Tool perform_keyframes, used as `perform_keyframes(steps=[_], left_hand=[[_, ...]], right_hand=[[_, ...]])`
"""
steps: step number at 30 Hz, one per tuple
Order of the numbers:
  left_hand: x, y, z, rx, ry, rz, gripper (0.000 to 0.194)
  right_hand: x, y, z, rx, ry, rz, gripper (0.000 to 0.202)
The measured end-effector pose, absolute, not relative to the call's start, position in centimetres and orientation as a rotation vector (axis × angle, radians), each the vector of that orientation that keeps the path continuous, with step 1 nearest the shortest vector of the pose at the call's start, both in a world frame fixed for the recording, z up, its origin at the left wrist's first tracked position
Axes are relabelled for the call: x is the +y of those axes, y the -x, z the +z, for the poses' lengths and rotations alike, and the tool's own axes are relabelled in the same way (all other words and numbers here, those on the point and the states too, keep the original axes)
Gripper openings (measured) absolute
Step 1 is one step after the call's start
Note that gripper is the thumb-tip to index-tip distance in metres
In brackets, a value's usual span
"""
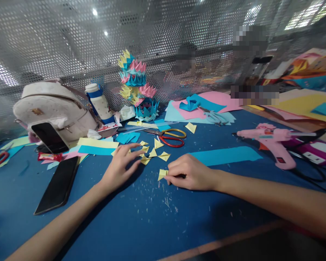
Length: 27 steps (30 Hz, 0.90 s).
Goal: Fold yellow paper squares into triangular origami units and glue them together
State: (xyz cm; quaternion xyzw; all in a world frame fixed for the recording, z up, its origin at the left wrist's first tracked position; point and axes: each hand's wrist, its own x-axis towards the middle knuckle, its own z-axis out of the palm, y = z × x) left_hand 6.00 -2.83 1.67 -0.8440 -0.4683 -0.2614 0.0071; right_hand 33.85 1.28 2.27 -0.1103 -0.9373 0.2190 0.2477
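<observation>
Left hand [122, 163]: open and empty-looking, fingers spread toward the small yellow folds; whether a fingertip touched one, I could not tell.
Loose yellow folds [153, 153]: lay scattered just right of the left fingertips, nearer to that hand, and forward-left of the other.
Held yellow fold [162, 174]: jutted left from the right fingertips, between the two hands; its long axis was unclear, partly covered by fingers.
Right hand [188, 172]: curled, thumb and fingers pinching that fold at its right edge.
Blue strip [228, 156]: lay beyond the right hand and forearm, its long axis running left to right.
Backpack [54, 105]: stood at the far left, looked closed, contents hidden.
Bottle [100, 105]: stood right of the backpack, capped, contents hidden.
</observation>
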Motion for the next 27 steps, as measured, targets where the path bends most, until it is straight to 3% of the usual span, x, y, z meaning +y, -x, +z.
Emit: perform_keyframes(steps=[3, 10, 27], left_hand=[[-1.6, -3.4, 1.6, -1.642, 2.520, -0.875, 0.023], [0.0, 1.5, 1.4, -1.826, 2.540, -0.670, 0.030], [-1.2, 0.5, 1.6, -1.824, 2.408, -0.546, 0.028]], right_hand=[[1.3, -33.9, 2.2, -2.564, 0.277, 0.583, 0.034], [1.3, -34.0, 2.1, -2.638, 0.172, 0.483, 0.028], [1.9, -34.1, 2.0, -2.595, 0.407, 0.535, 0.030]])
